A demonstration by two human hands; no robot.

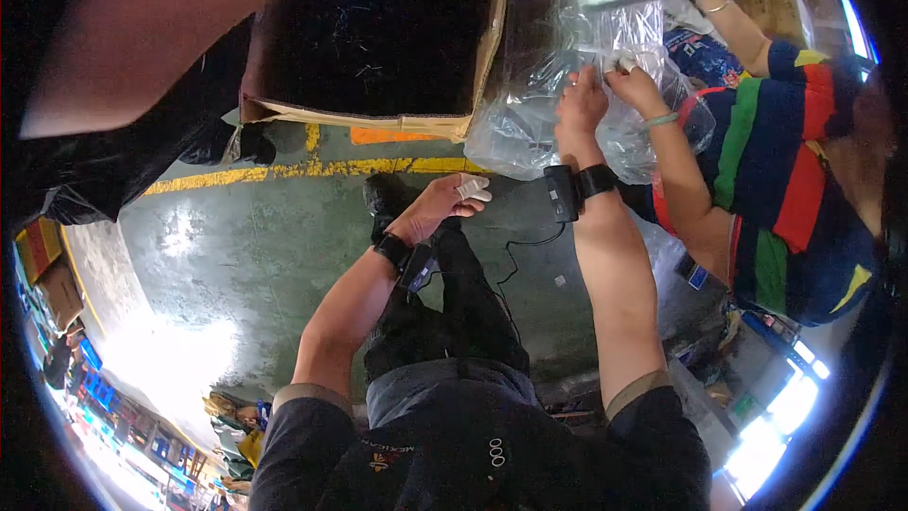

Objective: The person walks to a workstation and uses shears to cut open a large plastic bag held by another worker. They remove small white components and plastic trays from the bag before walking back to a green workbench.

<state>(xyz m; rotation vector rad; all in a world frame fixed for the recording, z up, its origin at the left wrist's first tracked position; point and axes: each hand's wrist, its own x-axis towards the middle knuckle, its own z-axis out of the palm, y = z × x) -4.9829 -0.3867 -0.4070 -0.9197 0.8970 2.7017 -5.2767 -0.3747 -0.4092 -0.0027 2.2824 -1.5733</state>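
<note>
The clear plastic bag (515, 128) stretches away from the person along the right edge of the cardboard box (485, 49). The right hand (584, 102) is nearer, over it; glare hides whether its fingers pinch film. The left hand (440, 203), loosely curled, empty, hangs short of the near right corner.

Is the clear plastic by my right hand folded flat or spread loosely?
Spread loosely: the clear plastic shows uneven, crumpled creases beside your right hand.

The site is a workshop or factory area, identified by green flooring (265, 255), yellow floor lines (340, 168) and a cardboard carton (430, 125).
</note>
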